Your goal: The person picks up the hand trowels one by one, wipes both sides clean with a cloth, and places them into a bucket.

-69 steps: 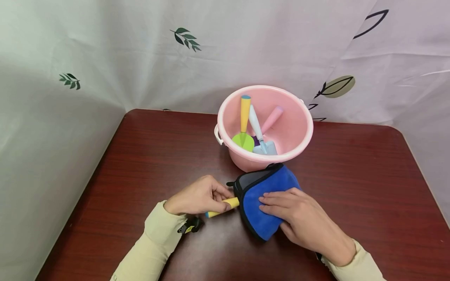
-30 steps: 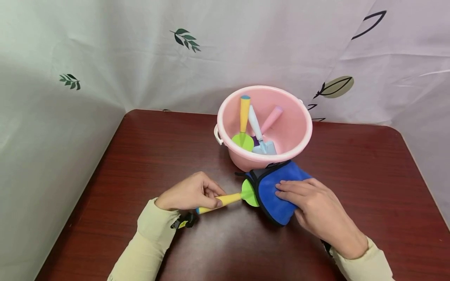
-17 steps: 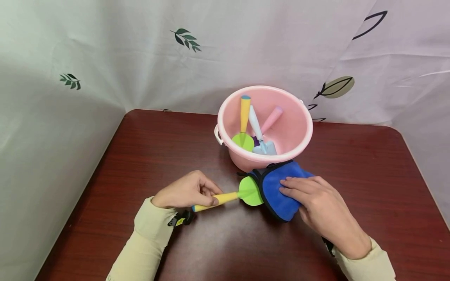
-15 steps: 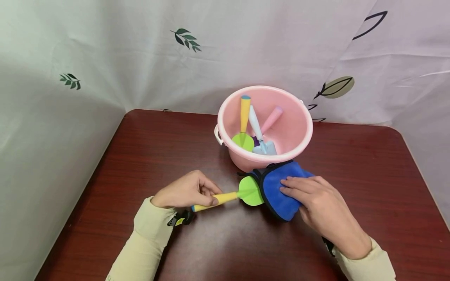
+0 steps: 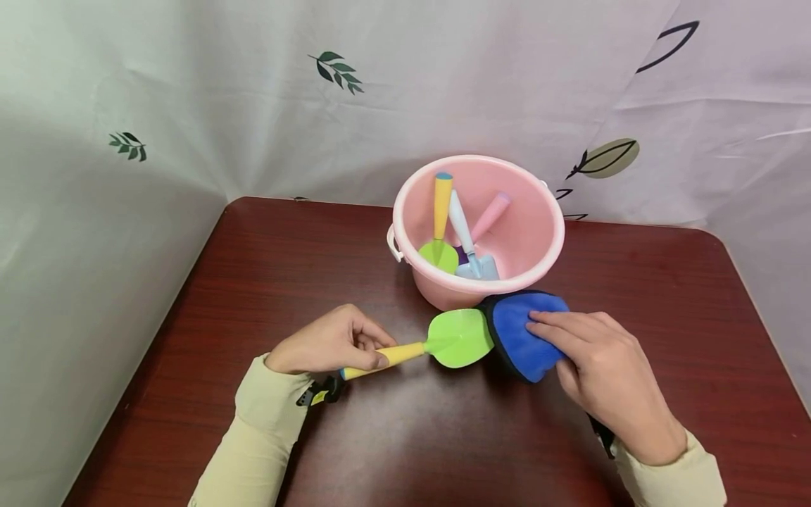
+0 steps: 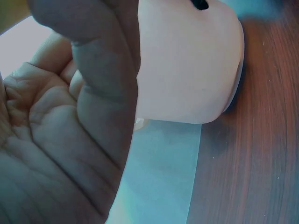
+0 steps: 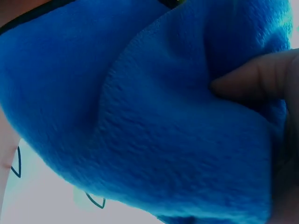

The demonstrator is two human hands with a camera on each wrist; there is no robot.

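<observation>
My left hand (image 5: 370,350) grips the yellow handle of a green toy shovel (image 5: 459,338) that lies on the dark red table (image 5: 253,267), blade pointing right. The blade is fully uncovered. Just right of it, my right hand (image 5: 557,334) holds a folded blue cloth (image 5: 516,331) with a black edge, fingers lying on top. In the right wrist view the blue cloth (image 7: 140,116) fills the frame and a fingertip (image 7: 252,79) presses into it. The left wrist view shows my left palm (image 6: 60,140) close up, with the pink bucket (image 6: 187,70) behind.
A pink bucket (image 5: 405,204) stands right behind the shovel and cloth. It holds a yellow-handled green shovel (image 5: 441,204), a light blue trowel (image 5: 465,243) and a pink-handled tool (image 5: 491,211). A pale leaf-print curtain (image 5: 190,105) hangs around the table.
My right hand drew the blue cloth rightward off the shovel while my left hand pulled the handle left. The green blade, hidden at first, now lies bare.
</observation>
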